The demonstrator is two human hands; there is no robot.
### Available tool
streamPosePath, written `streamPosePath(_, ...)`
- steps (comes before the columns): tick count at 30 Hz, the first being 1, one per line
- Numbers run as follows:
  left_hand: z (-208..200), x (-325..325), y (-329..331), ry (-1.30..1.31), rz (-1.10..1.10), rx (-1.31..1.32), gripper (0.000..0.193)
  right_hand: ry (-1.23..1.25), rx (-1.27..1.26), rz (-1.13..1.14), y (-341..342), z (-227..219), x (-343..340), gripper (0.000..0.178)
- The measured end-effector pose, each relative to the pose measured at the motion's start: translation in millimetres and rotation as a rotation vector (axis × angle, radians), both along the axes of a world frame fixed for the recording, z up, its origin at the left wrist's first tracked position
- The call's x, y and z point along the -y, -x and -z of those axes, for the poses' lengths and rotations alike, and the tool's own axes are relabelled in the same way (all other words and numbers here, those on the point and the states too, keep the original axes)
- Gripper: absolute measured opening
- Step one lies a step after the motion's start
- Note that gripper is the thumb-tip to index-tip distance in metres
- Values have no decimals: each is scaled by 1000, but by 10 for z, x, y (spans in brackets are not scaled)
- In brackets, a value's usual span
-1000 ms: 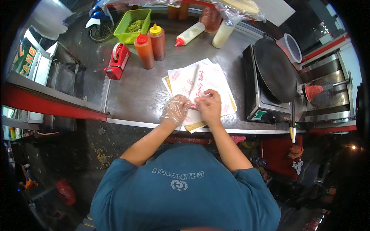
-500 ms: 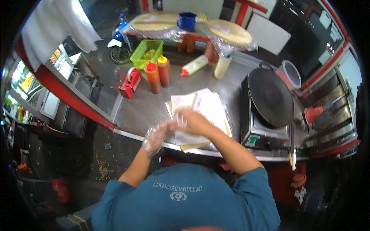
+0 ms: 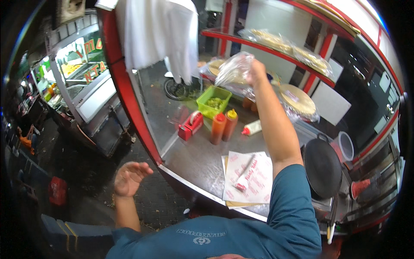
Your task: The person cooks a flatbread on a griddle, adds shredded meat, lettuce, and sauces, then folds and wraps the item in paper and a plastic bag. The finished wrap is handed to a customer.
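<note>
My right hand reaches up and forward, closed on crumpled clear plastic. Whether this plastic is loose or part of a wrapping cannot be made out. Behind it, a stack of round flatbreads is partly hidden. My left hand is raised off the counter's left edge, fingers apart and holding nothing. Printed paper sheets lie on the metal counter, below my right arm. On them rests a thin pale tool with a reddish end.
A green basket with chopped greens, a red tape dispenser and sauce bottles stand on the counter. A black griddle pan is at right. Wrapped flatbreads lie on the upper shelf; a white cloth hangs at left.
My right hand has left the papers and gone up and forward to the plastic. My left hand has moved left, away from the counter, without the clear glove seen earlier. The view has tilted up.
</note>
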State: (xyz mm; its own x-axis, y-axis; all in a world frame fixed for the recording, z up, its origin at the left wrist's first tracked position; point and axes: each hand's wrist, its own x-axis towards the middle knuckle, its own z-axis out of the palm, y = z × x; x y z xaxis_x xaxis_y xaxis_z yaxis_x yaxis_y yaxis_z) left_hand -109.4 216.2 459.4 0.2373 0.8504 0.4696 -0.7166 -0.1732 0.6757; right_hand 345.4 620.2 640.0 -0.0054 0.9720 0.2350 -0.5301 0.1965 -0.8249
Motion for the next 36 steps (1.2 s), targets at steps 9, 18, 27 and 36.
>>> streamPosePath(9, -1031, -6, -151, -333, -949, -539, 27, -58, 384, 695, 985, -30, 118, 56)
streamPosePath(18, -2511, -1228, -205, -489, -1372, -666, 35, -349, 732, 636, 1254, 443, 817, 42)
streamPosePath(27, -2203, -1120, -252, -320, -1046, -214, 28, -588, 680, 432, 1482, 732, 2304, 27)
streamPosePath(36, -73, -145, -1514, 177, -298, 94, 31, -313, 333, -149, 1754, 1145, 3617, 88)
